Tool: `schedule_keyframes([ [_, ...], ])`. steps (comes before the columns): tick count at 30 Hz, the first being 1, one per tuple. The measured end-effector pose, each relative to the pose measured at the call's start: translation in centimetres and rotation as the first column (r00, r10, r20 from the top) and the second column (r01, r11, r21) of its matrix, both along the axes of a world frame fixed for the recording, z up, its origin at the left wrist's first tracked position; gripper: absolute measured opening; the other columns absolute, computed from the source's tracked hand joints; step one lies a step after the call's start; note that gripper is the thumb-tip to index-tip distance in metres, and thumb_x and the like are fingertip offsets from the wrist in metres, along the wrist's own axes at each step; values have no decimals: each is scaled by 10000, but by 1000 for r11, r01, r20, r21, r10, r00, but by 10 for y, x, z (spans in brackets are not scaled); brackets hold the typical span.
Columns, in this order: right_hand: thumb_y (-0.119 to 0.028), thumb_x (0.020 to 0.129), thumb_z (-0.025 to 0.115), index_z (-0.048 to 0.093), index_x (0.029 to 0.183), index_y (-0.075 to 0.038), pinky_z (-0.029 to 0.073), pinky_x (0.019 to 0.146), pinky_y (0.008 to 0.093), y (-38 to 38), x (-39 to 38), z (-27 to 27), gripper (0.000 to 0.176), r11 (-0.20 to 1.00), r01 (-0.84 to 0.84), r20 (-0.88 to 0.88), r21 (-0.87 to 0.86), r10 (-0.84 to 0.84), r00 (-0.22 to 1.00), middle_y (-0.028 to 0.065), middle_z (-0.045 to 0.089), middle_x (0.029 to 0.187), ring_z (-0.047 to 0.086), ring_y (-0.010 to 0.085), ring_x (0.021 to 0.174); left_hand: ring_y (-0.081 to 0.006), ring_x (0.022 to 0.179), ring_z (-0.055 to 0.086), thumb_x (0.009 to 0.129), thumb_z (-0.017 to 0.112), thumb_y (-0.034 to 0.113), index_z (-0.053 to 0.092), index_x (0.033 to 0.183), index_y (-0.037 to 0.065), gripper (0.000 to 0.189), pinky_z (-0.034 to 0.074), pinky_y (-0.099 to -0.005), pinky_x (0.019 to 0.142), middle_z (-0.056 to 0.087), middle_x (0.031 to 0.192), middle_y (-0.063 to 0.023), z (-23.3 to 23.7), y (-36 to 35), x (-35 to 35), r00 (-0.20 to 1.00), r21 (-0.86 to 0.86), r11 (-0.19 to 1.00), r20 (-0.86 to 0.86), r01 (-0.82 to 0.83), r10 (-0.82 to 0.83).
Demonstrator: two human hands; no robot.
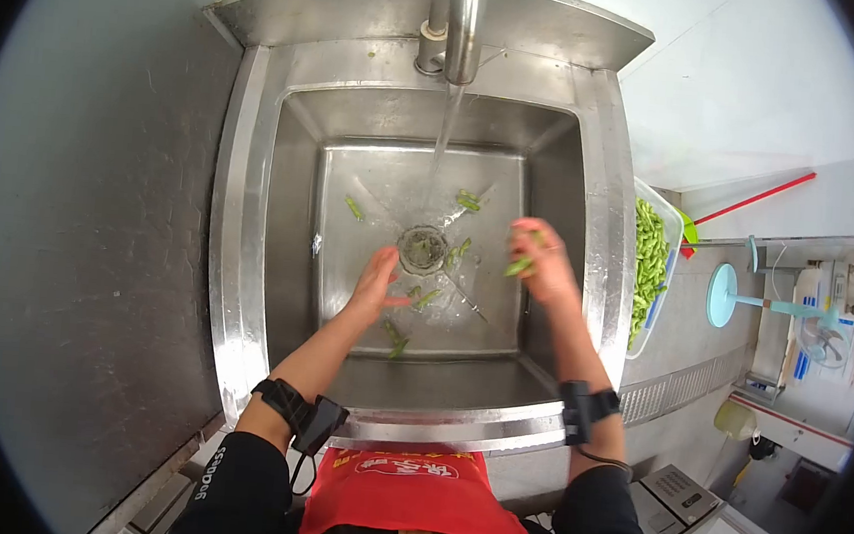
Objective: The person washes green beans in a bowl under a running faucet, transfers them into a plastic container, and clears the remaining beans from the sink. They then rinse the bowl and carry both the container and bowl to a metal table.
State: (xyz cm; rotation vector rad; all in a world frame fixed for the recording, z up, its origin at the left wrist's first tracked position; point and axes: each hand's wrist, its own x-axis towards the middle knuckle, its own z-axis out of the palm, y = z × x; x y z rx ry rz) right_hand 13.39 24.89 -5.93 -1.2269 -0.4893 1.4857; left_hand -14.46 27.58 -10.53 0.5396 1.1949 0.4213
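Running water falls from a tap (465, 29) into a steel sink (374, 173). Several green edamame pods (427, 298) lie scattered on the sink floor around the drain (422, 251). My left hand (376, 281) hovers low over the floor, left of the drain, with thumb and fingers apart and nothing visible in it. Close to its thumb are a couple of pods. On the right side of the sink, my right hand (545, 266) is closed around a few edamame pods (519, 266), whose green ends poke out between the fingers.
Right of the sink stands a clear plastic bin (665, 276) heaped with green pods. Behind it are a red-handled tool (753, 199) and a pale blue fan (723, 295). The sink's front rim (464, 429) runs before my red apron (418, 507).
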Motion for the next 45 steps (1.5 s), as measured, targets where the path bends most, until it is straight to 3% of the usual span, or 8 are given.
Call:
schedule_keyframes([
  [7, -180, 857, 563, 547, 1049, -114, 324, 449, 149, -46, 183, 131, 204, 845, 524, 679, 109, -448, 581, -44, 501, 718, 431, 22, 587, -454, 1275, 163, 696, 625, 498, 253, 1363, 183, 826, 296, -488, 984, 302, 1328, -284, -89, -58, -41, 441, -111, 592, -563, 798, -699],
  [12, -721, 757, 322, 67, 1371, -368, 365, 742, 628, -97, 266, 97, 752, 776, 403, 763, -485, 151, 628, 22, 60, 1464, 279, 550, 1160, -408, 1157, 387, 654, 658, 461, 356, 1299, 139, 782, 344, -445, 962, 421, 1232, -276, -151, -95, -40, 256, 89, 243, -450, 966, -855],
  [15, -445, 844, 502, 348, 1296, -163, 487, 684, 337, -81, 252, 96, 555, 857, 435, 806, -277, -39, 590, 110, 453, 1230, 591, 254, 905, -355, 877, 592, 690, 624, 312, 587, 1048, 66, 436, 451, -437, 816, 590, 1008, -218, -145, -99, -19, 2, 103, -40, -381, 994, -925],
  [22, -102, 785, 582, 487, 1168, -99, 518, 698, 283, 34, 57, 60, 395, 929, -351, 314, -121, 371, 874, 85, 498, 1149, 562, 194, 959, -298, 791, 604, 728, 522, 124, 600, 945, 72, 236, 469, -415, 681, 611, 884, -157, -122, -83, -5, 381, 39, 398, -393, 916, -837],
  [25, -180, 629, 755, 290, 1334, -189, 374, 944, 471, 54, 9, -60, 845, 761, -548, 843, -347, 509, 173, 172, 210, 1398, 342, 389, 1208, -306, 918, 569, 753, 567, 215, 532, 1096, 134, 353, 472, -420, 709, 520, 1095, -168, -89, -35, 1, 481, 130, 566, -698, 814, -531],
  [31, -255, 513, 819, 269, 1342, -220, 262, 1002, 527, 101, -44, -170, 996, 867, -411, 929, -281, 353, 110, 220, 60, 1420, 117, 500, 1259, -365, 1094, 453, 740, 629, 331, 361, 1291, 267, 617, 465, -435, 815, 313, 1331, -117, -96, -8, 10, 385, 202, 450, -849, 870, -363],
  [38, -276, 726, 652, 495, 1188, -231, 361, 879, 548, 95, -63, -206, 490, 647, -359, 737, -673, 630, -246, 117, 453, 1264, 465, 350, 1090, -329, 1005, 519, 778, 479, 102, 485, 1112, 130, 335, 476, -442, 764, 495, 1092, -120, -138, -40, -2, 372, 176, 410, -802, 895, -468],
  [45, -310, 788, 597, 578, 1031, -144, 498, 589, 328, 37, -65, -185, 294, 706, -444, 229, -552, 641, 733, 63, 592, 853, 575, 186, 818, -331, 1035, 479, 772, 579, 335, 473, 1149, 91, 462, 458, -449, 778, 447, 1155, -187, -109, -25, -64, 261, 24, 801, -951, 599, -167],
])
